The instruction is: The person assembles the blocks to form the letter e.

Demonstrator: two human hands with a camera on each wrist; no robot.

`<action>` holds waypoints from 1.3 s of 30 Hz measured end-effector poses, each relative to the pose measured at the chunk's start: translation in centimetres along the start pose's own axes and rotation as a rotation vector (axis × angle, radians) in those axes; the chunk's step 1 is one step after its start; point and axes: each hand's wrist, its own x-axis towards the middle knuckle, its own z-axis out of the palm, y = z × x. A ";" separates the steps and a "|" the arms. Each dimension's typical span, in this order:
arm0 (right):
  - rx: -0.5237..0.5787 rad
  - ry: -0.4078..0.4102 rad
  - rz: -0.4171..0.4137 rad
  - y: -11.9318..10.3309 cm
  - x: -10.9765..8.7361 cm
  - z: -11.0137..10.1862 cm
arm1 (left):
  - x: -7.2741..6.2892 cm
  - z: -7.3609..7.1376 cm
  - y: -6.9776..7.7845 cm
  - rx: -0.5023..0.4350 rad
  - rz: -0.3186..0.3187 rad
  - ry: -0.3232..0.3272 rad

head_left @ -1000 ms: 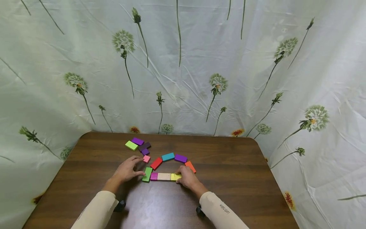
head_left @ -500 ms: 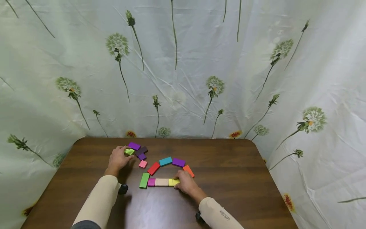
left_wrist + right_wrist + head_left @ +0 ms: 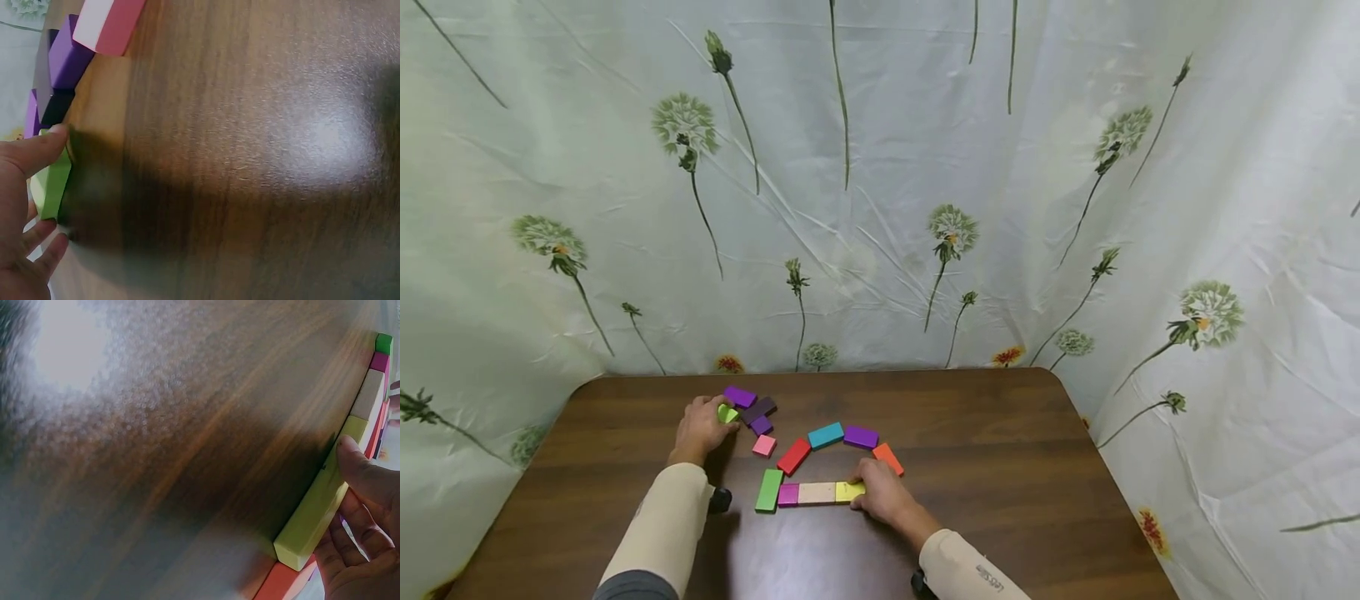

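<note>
My left hand (image 3: pixel 698 427) pinches a lime-green block (image 3: pixel 57 184) at the far left of the table, thumb on one end and fingertips at the other. Close by it lie a purple block (image 3: pixel 741 397), a dark block (image 3: pixel 759 409), a smaller purple block (image 3: pixel 762 425) and a pink block (image 3: pixel 764 447). My right hand (image 3: pixel 883 493) holds a yellow block (image 3: pixel 322 494), thumb on the near side and fingers behind. That block continues a row with a beige block (image 3: pixel 817 493) and a magenta block (image 3: pixel 788 495), ending at a green block (image 3: pixel 769 491).
Behind the row, a red block (image 3: pixel 793 457), a teal block (image 3: pixel 826 435), a purple block (image 3: pixel 861 437) and an orange block (image 3: pixel 888 459) curve in an arc. The brown table (image 3: pixel 1000 500) meets a flowered curtain (image 3: pixel 880 317) at its far edge.
My left hand has moved from beside the green and pink blocks to the far left and taken hold of the lime-green block. My right hand stays at the yellow block. The view has shifted slightly.
</note>
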 end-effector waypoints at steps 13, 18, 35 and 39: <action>-0.037 0.012 -0.061 -0.7 -0.1 0.8 | -1.7 -0.7 -2.6 0.019 0.161 0.017; -0.032 0.011 -0.054 -0.4 0.1 0.8 | -2.3 -1.1 -2.3 0.023 0.256 -0.030; -0.048 -0.003 -0.047 0.7 0.4 0.4 | -11.4 0.3 1.2 -0.086 0.261 -0.027; -0.045 -0.005 -0.048 0.5 0.5 0.3 | -13.4 1.3 2.1 -0.108 0.242 -0.037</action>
